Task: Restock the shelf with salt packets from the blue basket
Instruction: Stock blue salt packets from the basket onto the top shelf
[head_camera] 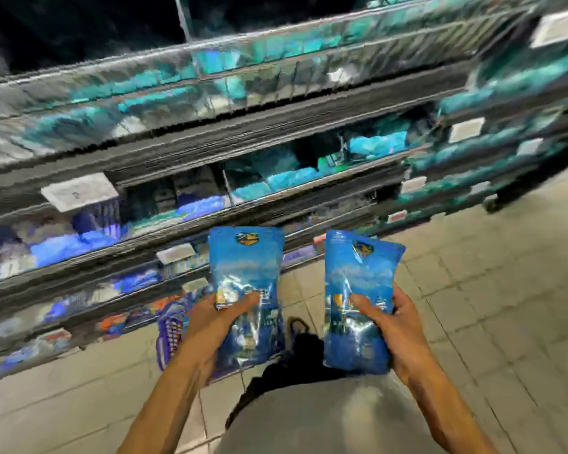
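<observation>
I hold two blue salt packets upright in front of the shelving. My left hand [210,326] grips the lower part of the left salt packet [246,273], thumb across its front. My right hand [395,326] grips the right salt packet [358,290] the same way. The shelf [210,152] runs across the upper view, blurred, with blue and teal packets on several levels. A blue basket [169,332] shows partly on the floor behind my left forearm, mostly hidden.
White price labels [79,193] hang along the shelf edges. A tiled floor [489,290] spreads to the right and below. A dark shoe [297,326] shows between the packets. The whole frame is smeared by motion.
</observation>
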Demonstrator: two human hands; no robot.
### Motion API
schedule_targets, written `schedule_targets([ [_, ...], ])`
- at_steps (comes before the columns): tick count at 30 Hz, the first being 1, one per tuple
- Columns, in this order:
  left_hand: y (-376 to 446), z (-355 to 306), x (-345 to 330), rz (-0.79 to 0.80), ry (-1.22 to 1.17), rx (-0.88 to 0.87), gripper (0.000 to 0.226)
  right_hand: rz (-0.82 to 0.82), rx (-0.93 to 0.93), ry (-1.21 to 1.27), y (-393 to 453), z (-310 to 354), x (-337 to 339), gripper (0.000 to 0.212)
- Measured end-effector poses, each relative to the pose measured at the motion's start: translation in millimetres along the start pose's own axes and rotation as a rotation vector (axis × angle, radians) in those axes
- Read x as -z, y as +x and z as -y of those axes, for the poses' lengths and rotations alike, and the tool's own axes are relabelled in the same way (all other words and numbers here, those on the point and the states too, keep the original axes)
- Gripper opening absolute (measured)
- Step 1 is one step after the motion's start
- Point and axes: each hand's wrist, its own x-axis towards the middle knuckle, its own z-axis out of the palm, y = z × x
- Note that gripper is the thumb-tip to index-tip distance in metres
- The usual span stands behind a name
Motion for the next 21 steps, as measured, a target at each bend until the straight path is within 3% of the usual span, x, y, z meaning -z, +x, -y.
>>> schedule_targets([
  [6, 9, -10, -78, 0.277, 0.206, 0.019, 0.065, -0.318, 0.044, 0.161, -57, -3, 71, 0.045],
  [14, 1, -11, -211, 0.509, 0.363, 0.018, 0.038, -0.62, 0.066, 0.291, -104, -1, 167, 0.053],
  [18, -21, -4, -302, 0.629, 0.345, -0.004, 0.047, -0.731, 0.059, 0.321, -117, -1, 237, 0.058],
  [21, -36, 3, -367, 0.688, 0.349, -0.003, 0.04, -0.777, 0.07, 0.336, -122, 6, 293, 0.067],
])
